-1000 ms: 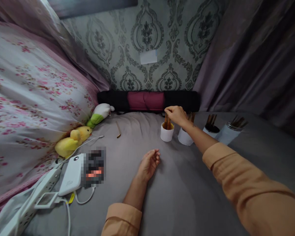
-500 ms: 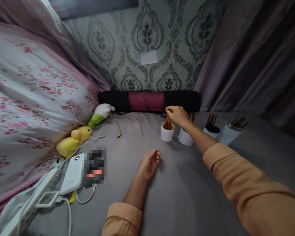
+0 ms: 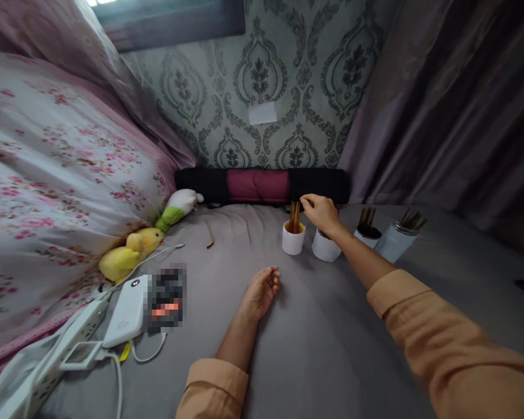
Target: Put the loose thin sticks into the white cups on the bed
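My right hand (image 3: pixel 322 214) hovers above the second white cup (image 3: pixel 326 247), its fingers loosely bent with no stick visible between them. It hides most of that cup's mouth. Just left of the fingertips, several brown sticks (image 3: pixel 294 217) stand upright in a white cup (image 3: pixel 293 242) with a yellow inside. My left hand (image 3: pixel 263 289) rests on the grey sheet, palm turned inward, fingers half curled and holding nothing. Farther right, a cup with a dark inside (image 3: pixel 368 234) and a tall pale container (image 3: pixel 395 241) also have sticks standing in them.
One thin stick (image 3: pixel 209 234) lies alone on the grey sheet (image 3: pixel 323 349). At left are a yellow plush duck (image 3: pixel 126 254), a white-and-green plush toy (image 3: pixel 180 207), a white power bank (image 3: pixel 126 311) and a power strip (image 3: pixel 65 355) with cables. A black-and-maroon roll (image 3: pixel 258 186) lies along the wall.
My right hand has come off the sticks in the yellow-lined cup and moved slightly right. Those sticks now stand free. The left hand stays on the sheet; the view has tilted up slightly.
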The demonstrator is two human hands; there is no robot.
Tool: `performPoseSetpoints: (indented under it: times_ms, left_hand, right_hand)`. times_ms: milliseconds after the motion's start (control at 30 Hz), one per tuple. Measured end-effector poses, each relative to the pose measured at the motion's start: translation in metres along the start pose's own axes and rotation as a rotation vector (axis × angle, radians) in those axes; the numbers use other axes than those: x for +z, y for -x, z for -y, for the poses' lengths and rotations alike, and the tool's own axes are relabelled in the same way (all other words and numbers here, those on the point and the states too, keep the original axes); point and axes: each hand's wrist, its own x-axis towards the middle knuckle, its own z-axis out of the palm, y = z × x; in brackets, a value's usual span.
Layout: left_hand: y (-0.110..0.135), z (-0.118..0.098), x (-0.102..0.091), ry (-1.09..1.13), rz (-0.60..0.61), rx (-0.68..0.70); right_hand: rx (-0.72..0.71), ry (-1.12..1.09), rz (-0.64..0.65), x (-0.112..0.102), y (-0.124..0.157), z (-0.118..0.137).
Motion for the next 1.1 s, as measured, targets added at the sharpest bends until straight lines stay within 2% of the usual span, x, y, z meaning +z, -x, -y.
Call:
performPoseSetpoints:
  times_ms: [333, 733, 867, 1000, 1100]
  left_hand:
    - [-0.001, 0.000, -0.002, -0.002, 0.002, 0.002]
    - [0.001, 0.000, -0.004, -0.004, 0.026, 0.010]
    - [0.001, 0.001, -0.004, -0.012, 0.029, 0.017]
    - [0.000, 0.001, -0.005, -0.013, 0.036, 0.028]
    - [0.001, 0.000, -0.006, 0.000, 0.040, 0.032]
  right_hand:
    - [0.029, -0.158, -0.113, -0.001, 0.040, -0.006]
    - [0.060, -0.346, -0.053, -0.003, 0.086, -0.008]
    - [0.083, -0.368, 0.037, 0.013, 0.103, -0.004]
    - [0.106, -0.344, 0.162, 0.041, 0.122, -0.001]
    - [0.111, -0.344, 0.209, 0.059, 0.133, -0.001]
